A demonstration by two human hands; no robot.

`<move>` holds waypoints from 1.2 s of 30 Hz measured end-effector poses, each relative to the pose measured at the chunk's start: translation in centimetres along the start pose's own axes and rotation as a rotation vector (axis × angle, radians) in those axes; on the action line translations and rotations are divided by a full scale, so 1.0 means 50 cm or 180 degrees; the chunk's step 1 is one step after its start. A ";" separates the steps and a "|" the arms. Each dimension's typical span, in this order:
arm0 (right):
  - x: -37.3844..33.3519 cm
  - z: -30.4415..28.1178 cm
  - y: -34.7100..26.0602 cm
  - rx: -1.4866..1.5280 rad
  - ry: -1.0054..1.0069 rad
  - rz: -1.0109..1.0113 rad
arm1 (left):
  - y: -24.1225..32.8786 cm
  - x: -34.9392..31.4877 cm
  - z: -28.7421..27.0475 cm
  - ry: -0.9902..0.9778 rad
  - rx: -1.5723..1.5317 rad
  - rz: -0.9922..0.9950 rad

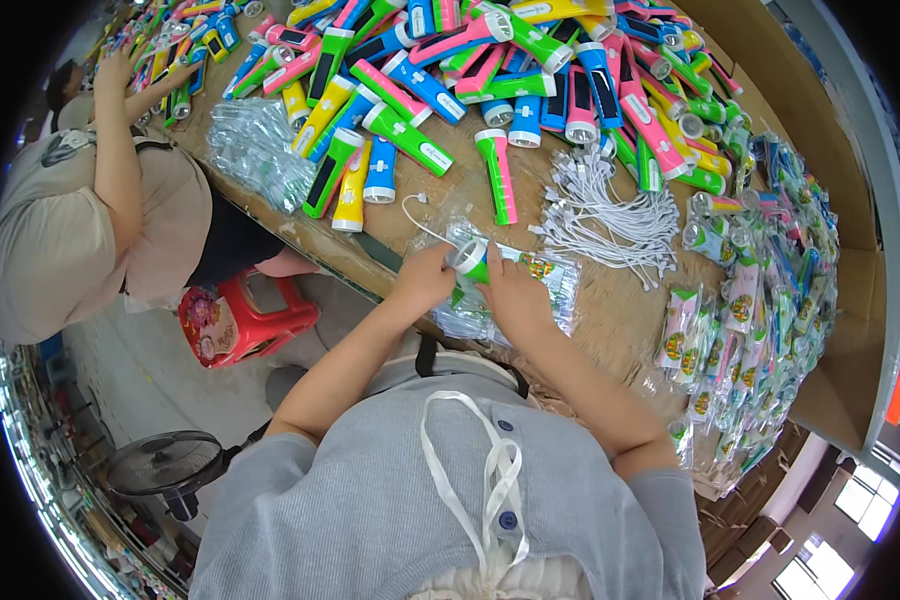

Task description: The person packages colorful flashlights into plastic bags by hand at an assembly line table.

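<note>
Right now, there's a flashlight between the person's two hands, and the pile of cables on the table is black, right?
Not quite: the head view shows the cables on the table are white. The flashlight is between the left hand and right hand.

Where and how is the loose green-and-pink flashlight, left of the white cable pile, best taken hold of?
Probably by the slim handle of the green-and-pink flashlight, from the person's near side, pinching across its width: the handle points toward the person, the wider white head away, and tabletop shows along both sides.
</note>
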State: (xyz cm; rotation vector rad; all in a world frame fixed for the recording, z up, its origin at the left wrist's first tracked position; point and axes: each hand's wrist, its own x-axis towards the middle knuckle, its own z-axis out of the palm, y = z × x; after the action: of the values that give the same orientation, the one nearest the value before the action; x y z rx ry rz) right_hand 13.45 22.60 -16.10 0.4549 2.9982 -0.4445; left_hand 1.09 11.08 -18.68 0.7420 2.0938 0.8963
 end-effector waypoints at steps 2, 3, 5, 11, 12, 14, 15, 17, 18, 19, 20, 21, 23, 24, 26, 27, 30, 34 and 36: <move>0.003 0.034 -0.005 -0.0637 -0.0211 -0.0133 | -0.001 -0.014 0.020 0.0181 0.0242 0.0263; 0.007 0.044 -0.006 -0.1279 -0.0460 -0.0296 | 0.000 -0.023 0.036 0.0374 0.0454 0.0484; 0.030 0.031 0.003 -0.1032 -0.0807 -0.0403 | 0.034 -0.042 0.051 0.0302 0.0622 0.0342; 0.243 -0.044 0.021 0.0287 -0.0384 0.0147 | 0.035 -0.055 0.044 0.0211 0.0686 0.0263; 0.267 -0.039 0.002 0.0424 -0.0392 0.0630 | 0.034 -0.054 0.043 0.0182 0.0642 0.0276; 0.293 0.045 0.023 0.0654 -0.0264 0.0515 | 0.040 -0.042 0.043 0.0075 0.0615 0.0314; 0.298 0.050 0.011 0.0892 -0.0151 0.0308 | 0.038 -0.038 0.041 0.0043 0.0586 0.0295; 0.273 0.055 0.009 0.1352 0.0339 0.0256 | 0.018 -0.030 0.035 -0.0017 0.0504 0.0280; 0.246 0.033 -0.002 0.1811 0.0844 0.0177 | 0.010 -0.028 0.036 -0.0048 0.0430 0.0266; 0.216 0.008 -0.012 0.1794 0.0789 0.0166 | 0.006 -0.027 0.034 -0.0045 0.0383 0.0232; 0.182 -0.020 -0.020 0.2418 0.0433 0.0599 | 0.005 -0.024 0.029 -0.0091 0.0253 0.0192; 0.147 -0.035 -0.023 0.3039 0.0089 0.1051 | 0.002 -0.023 0.024 -0.0144 0.0142 0.0162; 0.083 -0.027 -0.013 0.2856 0.0053 0.0809 | -0.011 -0.015 0.020 -0.0133 0.0004 0.0169; 0.054 -0.018 -0.004 0.2684 0.0030 0.0534 | -0.017 -0.012 0.018 -0.0142 -0.0088 0.0117; 0.004 0.029 0.024 0.2171 0.0139 0.0219 | -0.016 -0.013 0.012 -0.0195 -0.0151 0.0105; -0.012 0.036 0.025 0.1653 0.0216 -0.0113 | -0.008 -0.017 0.005 -0.0206 -0.0118 0.0149; -0.028 0.042 0.000 0.0615 0.0176 -0.0331 | 0.036 -0.040 0.001 -0.0182 0.0167 0.0256; -0.031 0.034 0.004 0.0153 -0.0207 -0.0615 | 0.040 -0.040 0.007 0.0135 0.0252 0.0415; -0.043 0.019 0.034 0.0532 -0.0521 -0.0675 | -0.005 -0.011 -0.002 0.0045 -0.0133 0.0081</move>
State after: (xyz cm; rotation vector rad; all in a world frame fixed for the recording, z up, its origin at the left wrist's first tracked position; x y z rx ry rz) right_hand 16.06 23.29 -17.20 0.1031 2.8721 -0.7153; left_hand 1.26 10.49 -18.60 0.7440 2.0758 0.9587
